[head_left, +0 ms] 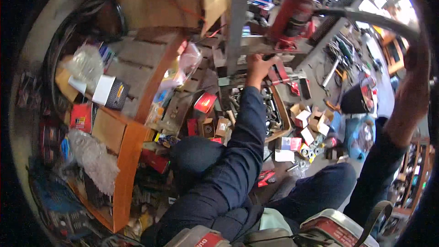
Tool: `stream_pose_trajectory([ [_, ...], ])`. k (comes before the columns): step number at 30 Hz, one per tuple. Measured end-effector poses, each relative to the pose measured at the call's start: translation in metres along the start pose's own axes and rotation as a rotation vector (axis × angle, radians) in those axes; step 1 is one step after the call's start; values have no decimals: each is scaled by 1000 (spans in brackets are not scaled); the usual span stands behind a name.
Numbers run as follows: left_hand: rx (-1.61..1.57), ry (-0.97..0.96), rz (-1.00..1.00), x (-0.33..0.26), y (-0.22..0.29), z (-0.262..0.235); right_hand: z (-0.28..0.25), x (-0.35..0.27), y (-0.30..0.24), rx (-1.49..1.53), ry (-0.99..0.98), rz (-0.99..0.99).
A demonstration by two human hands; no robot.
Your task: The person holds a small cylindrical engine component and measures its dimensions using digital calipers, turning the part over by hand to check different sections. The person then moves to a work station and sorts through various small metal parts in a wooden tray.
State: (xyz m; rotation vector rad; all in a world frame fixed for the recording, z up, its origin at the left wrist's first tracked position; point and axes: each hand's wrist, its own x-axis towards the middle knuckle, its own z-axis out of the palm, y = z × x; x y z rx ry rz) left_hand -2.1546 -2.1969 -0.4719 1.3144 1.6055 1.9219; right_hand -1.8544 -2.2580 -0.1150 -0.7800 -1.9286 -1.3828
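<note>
A red bottle jack (290,20) stands upright in a grey metal press frame (236,23). From it a long dark lever bar (366,17) runs to the right. At its far end my right hand (415,57) is closed round the bar, blurred near the picture's rim. Just below the jack, my left hand (259,67) reaches in at the frame's crossbeam. Its fingers are bent round a small dark part that I cannot make out, with the thumb pointing right. A red metal piece (277,72) lies right beside that thumb.
Below my left hand sits a cardboard tray (281,110) of metal parts. Small opened boxes (315,121) and bearings (312,150) litter the floor between my knees. A wooden bench (130,164) with boxes and plastic wrap stands left. A black bucket (359,98) and loose tools lie right.
</note>
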Motion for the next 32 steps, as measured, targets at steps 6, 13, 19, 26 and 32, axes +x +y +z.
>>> stream_pose_trajectory([
  [6, -64, -112, -24, -3, 16, 45, -68, -111, -95, 776, -470, 103],
  [13, -35, -117, -166, 2, 2, 6, -33, -25, -54, 682, -198, 120],
  [19, -6, -87, -147, 7, -5, 6, -36, -31, -101, 975, 140, 488],
  [26, 12, -90, -27, -1, -8, 17, -59, -68, -90, 1055, -342, 280],
  [32, 89, -92, -179, 3, -3, 9, -10, 40, -20, 562, 181, 157],
])
